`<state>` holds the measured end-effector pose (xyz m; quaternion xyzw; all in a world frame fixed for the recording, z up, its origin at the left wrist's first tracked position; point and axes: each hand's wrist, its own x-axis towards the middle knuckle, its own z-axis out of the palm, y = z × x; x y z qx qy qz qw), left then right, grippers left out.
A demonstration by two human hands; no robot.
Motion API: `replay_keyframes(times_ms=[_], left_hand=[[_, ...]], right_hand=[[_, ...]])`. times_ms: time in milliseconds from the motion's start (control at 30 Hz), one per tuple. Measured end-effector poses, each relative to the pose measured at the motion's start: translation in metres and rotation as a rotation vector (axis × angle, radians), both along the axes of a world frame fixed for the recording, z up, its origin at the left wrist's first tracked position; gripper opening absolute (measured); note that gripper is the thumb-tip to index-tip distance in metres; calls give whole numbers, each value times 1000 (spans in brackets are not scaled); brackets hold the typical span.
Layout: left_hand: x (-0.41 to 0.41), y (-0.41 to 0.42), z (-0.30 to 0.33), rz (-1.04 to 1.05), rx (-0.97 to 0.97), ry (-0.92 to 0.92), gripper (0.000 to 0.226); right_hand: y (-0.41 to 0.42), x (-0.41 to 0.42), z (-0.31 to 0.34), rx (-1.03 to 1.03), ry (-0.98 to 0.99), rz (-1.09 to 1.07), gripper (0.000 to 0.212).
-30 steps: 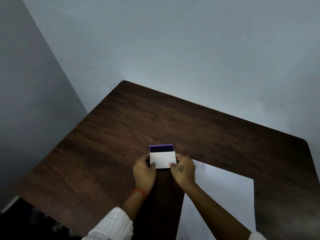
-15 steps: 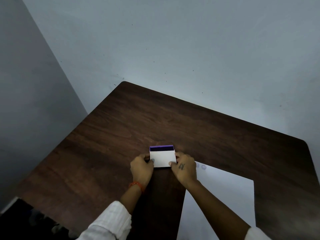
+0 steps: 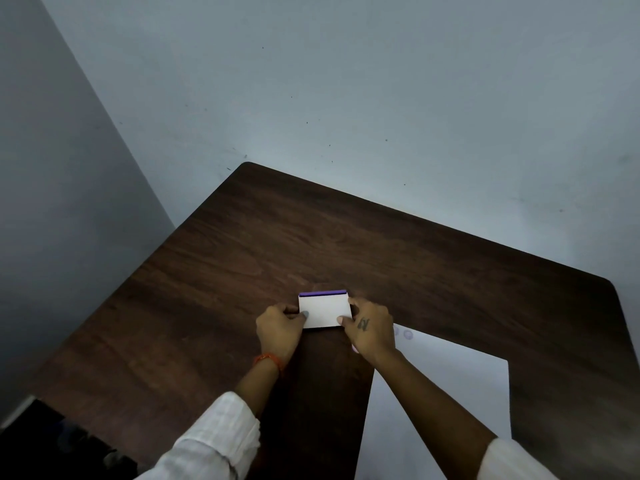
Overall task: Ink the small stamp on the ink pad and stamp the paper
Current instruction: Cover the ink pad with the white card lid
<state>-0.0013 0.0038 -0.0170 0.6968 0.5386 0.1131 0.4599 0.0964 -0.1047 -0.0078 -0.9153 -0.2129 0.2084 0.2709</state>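
The ink pad (image 3: 325, 310) is a small box with a white lid and a purple base, lying on the dark wooden table (image 3: 242, 258). The lid is nearly flat down, with only a thin purple strip showing at its far edge. My left hand (image 3: 278, 329) grips the pad's left side and my right hand (image 3: 370, 329) grips its right side. A white sheet of paper (image 3: 446, 393) lies to the right, with two faint round purple stamp marks (image 3: 408, 335) near its far corner. No stamp is in sight.
The table stands in a corner between two pale walls. Its left edge drops to a dark floor at lower left. White sleeves cover both forearms near the bottom of the view.
The ink pad's lid has come down from half raised to almost flat, hiding the dark inside. Both hands stayed on the pad's sides.
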Motion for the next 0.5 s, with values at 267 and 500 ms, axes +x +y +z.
replay_keyframes(times_ms=[267, 500], left_hand=[[0, 2, -3, -12, 30, 10, 23], [-1, 4, -4, -39, -8, 37, 24]], right_hand=[[3, 3, -4, -27, -15, 15, 50], [2, 5, -2, -49, 20, 22, 49]])
